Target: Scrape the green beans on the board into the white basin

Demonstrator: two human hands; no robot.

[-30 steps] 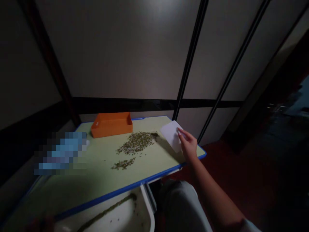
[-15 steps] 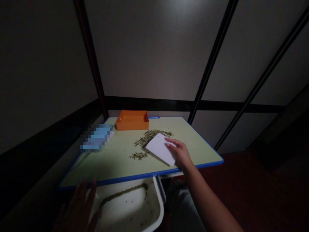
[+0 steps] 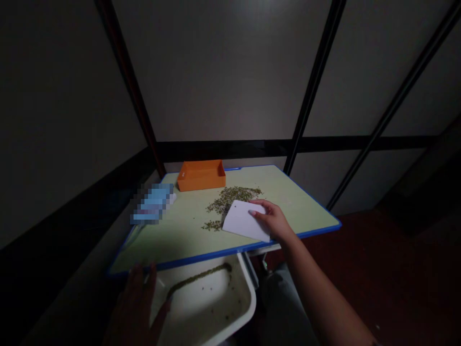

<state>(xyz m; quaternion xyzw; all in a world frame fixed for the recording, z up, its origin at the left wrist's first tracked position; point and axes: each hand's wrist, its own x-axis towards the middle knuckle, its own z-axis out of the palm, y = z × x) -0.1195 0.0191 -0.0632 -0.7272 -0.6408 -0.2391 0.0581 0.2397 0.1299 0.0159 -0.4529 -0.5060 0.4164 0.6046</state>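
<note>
My right hand (image 3: pixel 275 222) grips a flat white scraper (image 3: pixel 245 220) with a small hole in one corner, thumb on top. The scraper is tilted over the pale green board (image 3: pixel 173 245), its left edge beside a loose pile of small greenish seeds or grains (image 3: pixel 234 194). A smaller patch of the same grains (image 3: pixel 212 225) lies just left of it. In shadow at lower left, my left hand (image 3: pixel 135 305) is at the side of a white tub (image 3: pixel 252 300), fingers stretched out and thumb apart. A line of grains runs along the tub's far inner side.
An orange tray (image 3: pixel 201 181) stands at the board's back left. A pixelated blue item (image 3: pixel 153 204) lies at the left edge. The board has a blue rim (image 3: pixel 216 253) and sits close to wall panels (image 3: pixel 216 72). The tub lies below the front edge.
My right hand has turned the scraper so its edge faces more to the left, beside the small patch. The view has shifted slightly. My left hand remains at the tub.
</note>
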